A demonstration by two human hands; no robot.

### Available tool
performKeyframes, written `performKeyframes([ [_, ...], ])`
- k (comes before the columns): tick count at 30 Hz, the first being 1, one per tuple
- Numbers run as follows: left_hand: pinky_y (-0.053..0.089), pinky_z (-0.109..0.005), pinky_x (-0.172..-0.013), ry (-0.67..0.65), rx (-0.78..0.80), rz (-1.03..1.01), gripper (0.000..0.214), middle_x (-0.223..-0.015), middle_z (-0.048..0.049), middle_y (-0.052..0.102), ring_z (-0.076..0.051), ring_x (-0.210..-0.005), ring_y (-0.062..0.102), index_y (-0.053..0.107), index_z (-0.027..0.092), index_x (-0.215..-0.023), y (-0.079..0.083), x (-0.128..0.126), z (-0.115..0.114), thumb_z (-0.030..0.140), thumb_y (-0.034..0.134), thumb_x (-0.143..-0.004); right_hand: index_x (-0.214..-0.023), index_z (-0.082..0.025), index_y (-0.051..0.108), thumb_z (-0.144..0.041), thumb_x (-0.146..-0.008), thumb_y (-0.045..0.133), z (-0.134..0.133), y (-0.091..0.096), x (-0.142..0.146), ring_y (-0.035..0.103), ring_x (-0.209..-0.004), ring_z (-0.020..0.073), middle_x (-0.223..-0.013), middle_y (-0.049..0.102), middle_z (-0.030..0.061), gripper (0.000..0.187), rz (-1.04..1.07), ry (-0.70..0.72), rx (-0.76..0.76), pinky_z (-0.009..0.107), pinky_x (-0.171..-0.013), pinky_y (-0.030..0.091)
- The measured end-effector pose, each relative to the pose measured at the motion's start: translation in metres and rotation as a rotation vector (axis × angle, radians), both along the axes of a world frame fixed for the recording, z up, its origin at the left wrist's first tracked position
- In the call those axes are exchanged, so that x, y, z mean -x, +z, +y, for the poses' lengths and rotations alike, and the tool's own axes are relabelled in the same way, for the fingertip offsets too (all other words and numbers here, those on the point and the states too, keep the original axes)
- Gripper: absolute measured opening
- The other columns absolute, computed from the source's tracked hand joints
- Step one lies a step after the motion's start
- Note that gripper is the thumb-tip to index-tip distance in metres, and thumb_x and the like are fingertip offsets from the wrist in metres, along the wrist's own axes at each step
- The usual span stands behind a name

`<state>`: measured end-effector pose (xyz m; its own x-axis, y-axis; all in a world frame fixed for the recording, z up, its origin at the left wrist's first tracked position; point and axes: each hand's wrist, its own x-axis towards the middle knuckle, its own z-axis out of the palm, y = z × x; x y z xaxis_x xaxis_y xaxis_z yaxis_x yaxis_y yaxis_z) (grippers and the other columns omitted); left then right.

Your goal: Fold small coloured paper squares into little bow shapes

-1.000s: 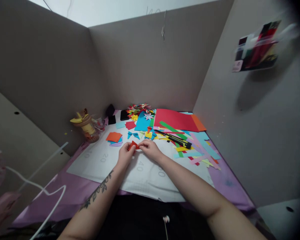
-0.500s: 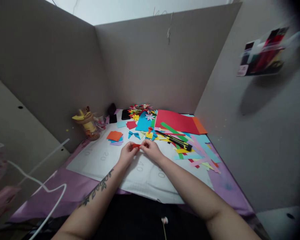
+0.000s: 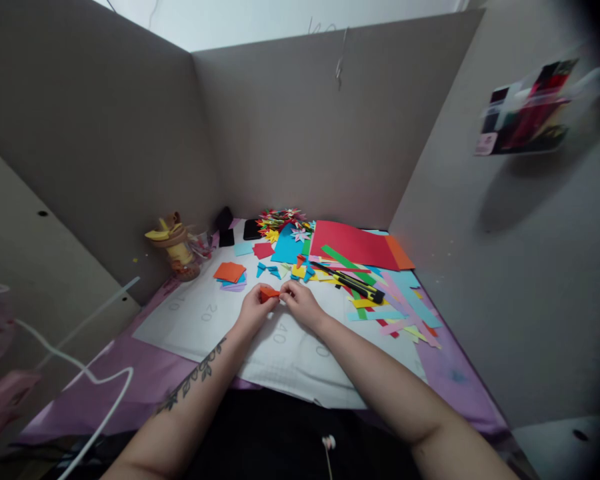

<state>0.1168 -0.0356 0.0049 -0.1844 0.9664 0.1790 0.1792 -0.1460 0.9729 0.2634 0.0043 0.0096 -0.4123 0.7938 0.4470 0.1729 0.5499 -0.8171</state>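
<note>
Between my two hands is a small folded piece of orange-red paper (image 3: 269,294), held just above the white sheet. My left hand (image 3: 253,309) pinches its left side, and the fingers of my right hand (image 3: 300,302) close on its right end. Parts of the paper are hidden by the fingers. Beyond my hands lie small folded blue pieces (image 3: 269,270) and an orange folded piece (image 3: 301,261). To the left sits a stack of square papers (image 3: 230,272), orange on top.
A yellow-and-black cutter knife (image 3: 359,287) lies right among coloured paper strips (image 3: 400,313). Behind are large red sheets (image 3: 350,243), paper stars (image 3: 283,220) and a dark phone (image 3: 251,229). A pot (image 3: 179,253) stands at left. Grey panels (image 3: 300,133) enclose the table.
The orange-red paper has turned in my fingers and shows a broader face beside my left hand. My hands stay in nearly the same place.
</note>
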Motion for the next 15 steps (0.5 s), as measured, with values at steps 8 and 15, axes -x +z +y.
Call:
performKeyframes([
  [8, 0.039, -0.021, -0.054, 0.023, -0.034, 0.052, 0.018, -0.064, 0.0032, 0.055, -0.009, -0.056, 0.05, 0.057, 0.016, -0.077, 0.0031, -0.0002, -0.0005, 0.027, 0.065, -0.065, -0.079, -0.018, 0.06, -0.018, -0.073, 0.052, 0.002, -0.0018, -0.0004, 0.056, -0.072, 0.014, -0.076, 0.061, 0.0004, 0.01, 0.159, -0.053, 0.126, 0.026, -0.069, 0.044],
  [15, 0.04, -0.022, -0.053, 0.038, -0.029, 0.085, 0.02, -0.062, 0.0031, 0.053, -0.01, -0.055, 0.049, 0.054, 0.016, -0.078, 0.0075, -0.0017, -0.0031, 0.032, 0.063, -0.068, -0.075, -0.018, 0.06, -0.019, -0.071, 0.055, -0.0003, -0.0001, -0.0001, 0.057, -0.069, 0.0142, -0.073, 0.062, 0.0007, 0.007, 0.144, -0.048, 0.108, 0.027, -0.068, 0.045],
])
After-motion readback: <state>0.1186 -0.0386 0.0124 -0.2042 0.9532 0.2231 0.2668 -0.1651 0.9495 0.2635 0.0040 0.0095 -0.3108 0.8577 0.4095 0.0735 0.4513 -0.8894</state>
